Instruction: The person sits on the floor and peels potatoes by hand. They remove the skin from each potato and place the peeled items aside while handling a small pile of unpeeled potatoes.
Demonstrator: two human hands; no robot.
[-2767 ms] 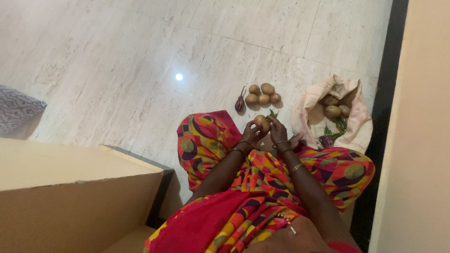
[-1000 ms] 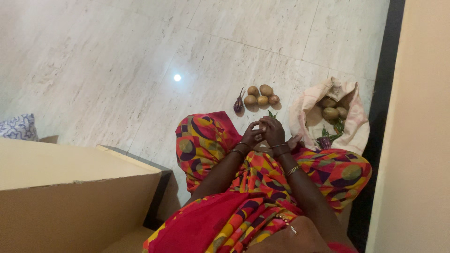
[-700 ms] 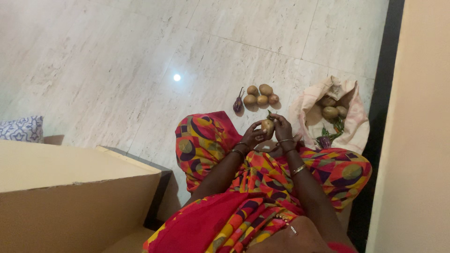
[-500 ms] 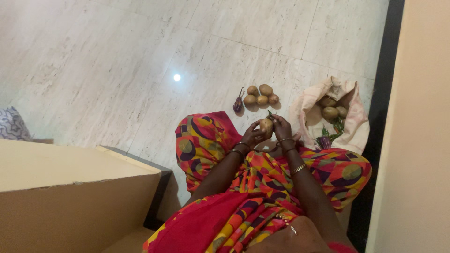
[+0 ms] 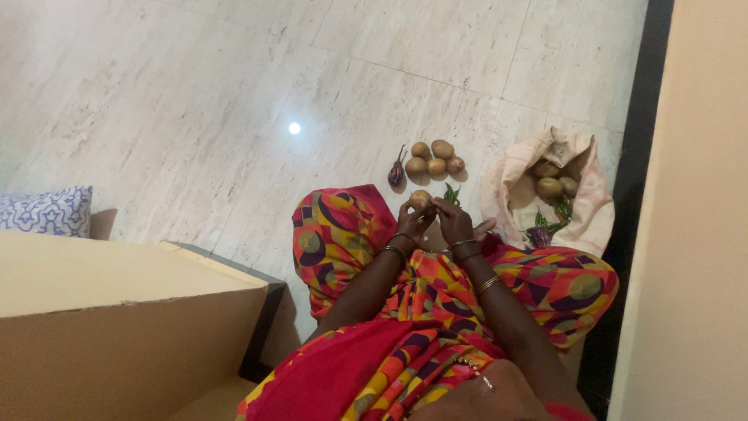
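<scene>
Since half a second ago both hands have carried the potato (image 5: 421, 198) a little to the person's left and farther out over the floor, so it now sits closer to the loose pile. Fingertips of the left hand (image 5: 412, 221) curl around the potato from below and the side, grasping it, while the fingers of the right hand (image 5: 454, 221) press against its right flank, thumb and forefinger pinched toward it; whether the right hand truly grips or only steadies it is hard to tell. Metal bangles (image 5: 470, 246) ring both wrists. Just beyond the hands lie a few green chillies (image 5: 451, 192) on the pale tiled floor (image 5: 234, 117). Farther out, a cluster of five potatoes (image 5: 435, 157) rests together, with a small purple brinjal (image 5: 396, 171) just beside them on the left. To the right, a pale cloth bag (image 5: 596, 206) gapes open, holding more potatoes, another brinjal and greens. Bright patterned fabric (image 5: 343, 234) covers the folded knees beneath the forearms. A patterned cushion (image 5: 47, 212) shows at the far left.
</scene>
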